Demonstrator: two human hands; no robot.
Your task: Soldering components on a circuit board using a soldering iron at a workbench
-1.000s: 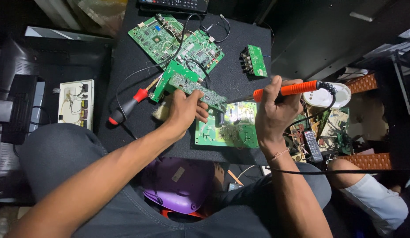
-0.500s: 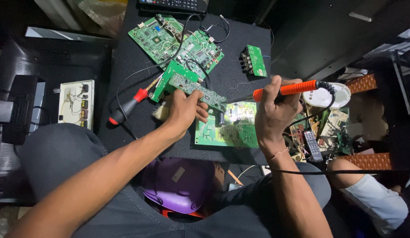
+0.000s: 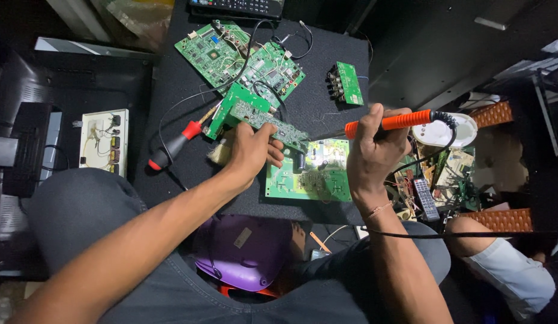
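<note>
Over the board (image 3: 273, 123), both hands' grip stays unchanged.

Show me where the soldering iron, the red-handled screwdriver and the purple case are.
soldering iron (image 3: 390, 122), head view, orange handle.
red-handled screwdriver (image 3: 174, 146), head view, middle of grip.
purple case (image 3: 243, 249), head view, top surface.

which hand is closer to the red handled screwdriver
Left. The left hand holds a narrow circuit board just right of the red-handled screwdriver; the right hand, gripping the orange soldering iron, is much farther right.
</note>
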